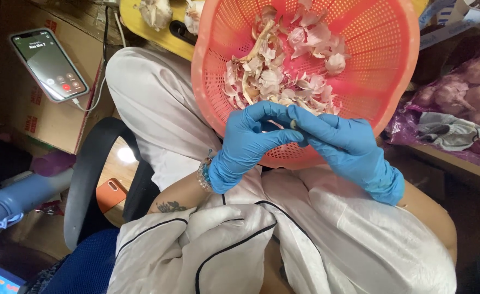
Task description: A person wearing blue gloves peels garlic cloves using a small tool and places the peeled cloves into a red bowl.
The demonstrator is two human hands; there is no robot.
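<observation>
Over the lap, clothed in white satin-like fabric with dark piping (223,239), two hands in blue gloves meet at the near rim of a pink perforated basket (381,71). Left hand (245,144) curls its fingers inward, thumb and forefinger pressed toward a small pale garlic piece (293,124) that sits between the fingertips of both hands; right hand (343,144) pinches the same piece from the other side. A beaded bracelet (203,174) rings the left wrist. Inside the basket, just beyond the fingers, lies a heap of papery garlic skins (283,65). Farther left, a phone (49,64) with a lit screen rests on a cardboard box (22,117). Farther right, a purple mesh sack of garlic bulbs (463,98) lies on a shelf.
</observation>
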